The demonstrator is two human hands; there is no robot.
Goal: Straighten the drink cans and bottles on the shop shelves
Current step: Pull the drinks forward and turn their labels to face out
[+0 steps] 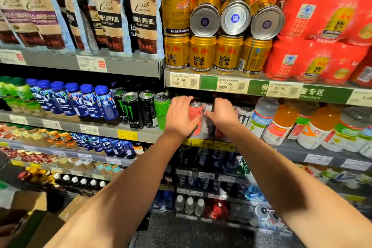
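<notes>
Both bare arms reach forward to the middle shelf, just under the price strip of the shelf above. The left hand is wrapped around a red can that stands upright near the front edge of this shelf, its silver top showing above the fingers; the grip is clamped on the can's left side. The right hand is curled over the top of a white can standing just beside the red one, the two cans touching or nearly so; its fingers are closed on the can from the right. To the left along the same shelf stand a green can and black Monster cans, then a row of blue-capped bottles. To the right of the hands a white Monster can stands next to a clear bottle with a blue label and orange juice bottles. On the shelf above, gold Red Bull cans stand in a row at the front edge, with three more lying on their sides on top, silver ends facing outward. Red multipacks fill the right end of that shelf, and coffee pouches line its left end.
</notes>
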